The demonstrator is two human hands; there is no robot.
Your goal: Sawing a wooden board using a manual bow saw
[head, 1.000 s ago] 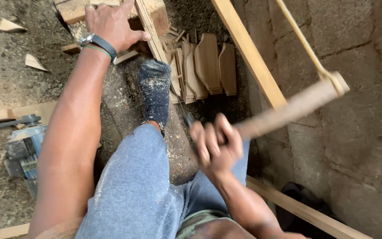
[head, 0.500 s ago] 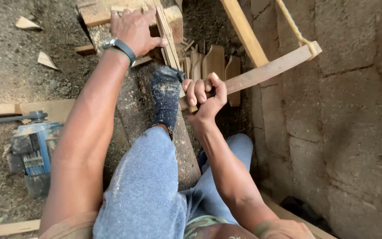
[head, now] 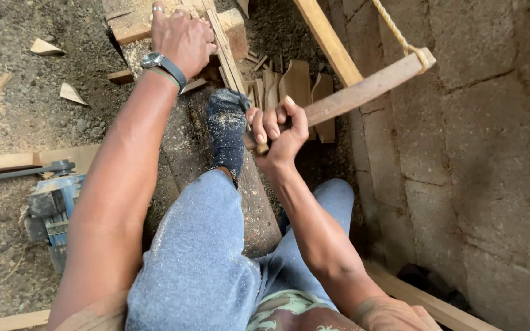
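Seen from my head camera, looking down: my jeans [head: 197, 257], dusted with sawdust, fill the near foreground at 6 o'clock, the left knee raised. Just beyond, my foot in a dark sock [head: 227, 132] presses on a log [head: 259, 208] that runs away from me along the dirt floor [head: 26, 92].

At centre, my right hand [head: 275, 132] is clamped tight around the handle [head: 363, 92] of a wooden frame saw, fingers curled fully over it, just beside the sock. The handle slants up toward 2 o'clock, where a twisted rope [head: 394, 27] is tied to its end near the block wall [head: 492, 153].

Farther out, at 12 o'clock, my left hand [head: 182, 37], with a wristwatch [head: 162, 66] and rings, lies palm-down with fingers spread on a thick wood block [head: 133, 24], gripping nothing. A thin slat [head: 225, 52] stands on edge right against that hand, running from the block toward the sock.

At 1 o'clock beyond the right hand, cut pieces of board [head: 295, 83] stand bunched together on the floor. A long plank [head: 326, 37] leans beside the wall past them.

At 9 o'clock a blue power tool [head: 53, 208] sits on the ground, well apart from both hands. Wood chips [head: 70, 93] are scattered on the dirt at 10 o'clock.
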